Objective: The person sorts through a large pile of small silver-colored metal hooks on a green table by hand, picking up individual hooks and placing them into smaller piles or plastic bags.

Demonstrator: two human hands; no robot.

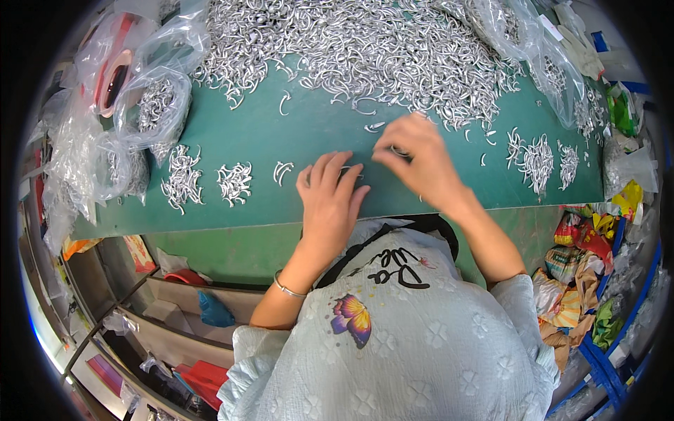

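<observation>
Curved, silver-coloured metal pieces (372,52) lie in a wide, dense heap across the far side of the green, smooth-topped desk (239,140) before you. Nearer your edge, smaller groups of the same pieces sit apart: two compact piles and a little cluster to the left of your hands, and more small piles to the right. A few loose ones lie between the heap and your hands.

Your left hand (331,188) is palm down at the near part of the desk, its fingers loosely spread; a sliver of silver shows by the fingertips, but you cannot tell whether they grip it. Your right hand (415,149), just beyond and to the right, is blurred, with thumb and fingers curled toward each other; you cannot tell whether it is pinching a piece.

A thin silver-coloured bracelet (288,287) circles your left wrist. Clear plastic bags with more pieces inside stand at the desk's left end, and another crumpled, clear plastic bag (539,55) lies at the heap's right side.
</observation>
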